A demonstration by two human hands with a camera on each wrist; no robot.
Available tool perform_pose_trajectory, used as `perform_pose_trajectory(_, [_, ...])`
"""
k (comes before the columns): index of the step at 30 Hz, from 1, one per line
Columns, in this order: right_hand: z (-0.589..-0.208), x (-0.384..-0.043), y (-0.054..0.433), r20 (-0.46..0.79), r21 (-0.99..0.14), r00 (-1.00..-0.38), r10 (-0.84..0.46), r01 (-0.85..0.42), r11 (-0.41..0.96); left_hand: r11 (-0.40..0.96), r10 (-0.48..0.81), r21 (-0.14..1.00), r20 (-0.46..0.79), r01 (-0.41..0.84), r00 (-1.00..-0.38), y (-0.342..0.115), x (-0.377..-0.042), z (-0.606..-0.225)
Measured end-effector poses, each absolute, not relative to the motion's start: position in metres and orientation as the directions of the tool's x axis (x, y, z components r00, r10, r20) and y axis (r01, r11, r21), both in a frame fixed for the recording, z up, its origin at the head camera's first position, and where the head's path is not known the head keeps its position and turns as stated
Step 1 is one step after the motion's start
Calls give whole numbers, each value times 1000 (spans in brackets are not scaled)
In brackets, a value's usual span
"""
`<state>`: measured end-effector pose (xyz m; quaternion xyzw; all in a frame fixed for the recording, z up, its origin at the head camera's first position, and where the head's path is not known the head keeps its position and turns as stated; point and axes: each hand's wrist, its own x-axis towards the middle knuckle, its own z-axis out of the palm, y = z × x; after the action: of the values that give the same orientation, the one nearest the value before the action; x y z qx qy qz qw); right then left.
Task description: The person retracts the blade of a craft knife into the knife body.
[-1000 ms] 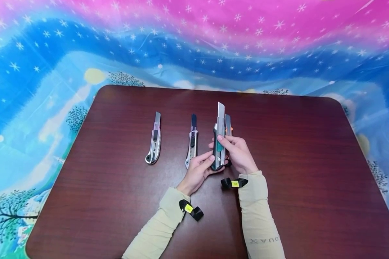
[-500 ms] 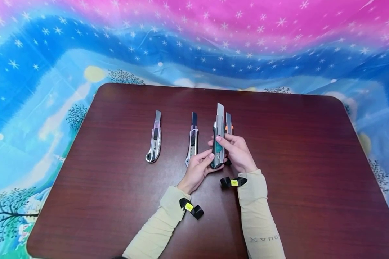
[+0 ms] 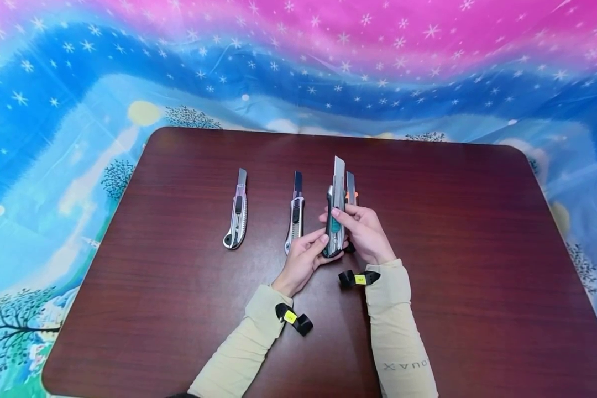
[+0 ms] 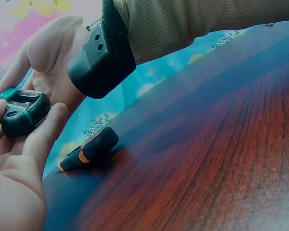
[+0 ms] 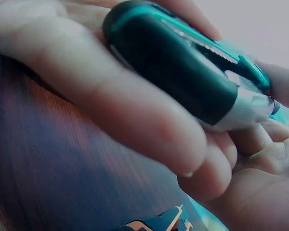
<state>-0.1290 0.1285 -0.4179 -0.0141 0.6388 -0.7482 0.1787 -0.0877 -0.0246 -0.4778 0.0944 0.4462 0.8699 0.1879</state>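
Both hands hold one black and silver snap-off utility knife (image 3: 338, 193) above the table, its blade out and pointing away. My left hand (image 3: 300, 264) grips the lower end of its handle between thumb and fingers. With the thumb on the green slider (image 3: 335, 225), my right hand (image 3: 370, 235) pinches the knife from the right side. The handle's rounded black butt (image 4: 26, 115) shows in the left wrist view. Close up in the right wrist view is the handle's black grip (image 5: 173, 62) with green trim. Some fingers are hidden behind the knife.
Two silver utility knives lie to the left, one farther off (image 3: 237, 213) and one (image 3: 297, 213) near the left hand. A black-and-orange utility knife (image 4: 89, 151) lies partly behind the right hand. The brown table (image 3: 453, 249) backs onto a patterned cloth (image 3: 298, 61).
The table and its knives sit slightly higher in the head view. Both hands keep nearly the same place and hold on the utility knife, with the right thumb still on the slider.
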Motion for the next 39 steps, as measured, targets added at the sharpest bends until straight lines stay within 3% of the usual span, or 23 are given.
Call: perform_pose_trajectory(39, [-418,-130,126,-194,-969,-922,-335,234,-82,-537,360,809,-37,-239,-932,-24,-89,-478])
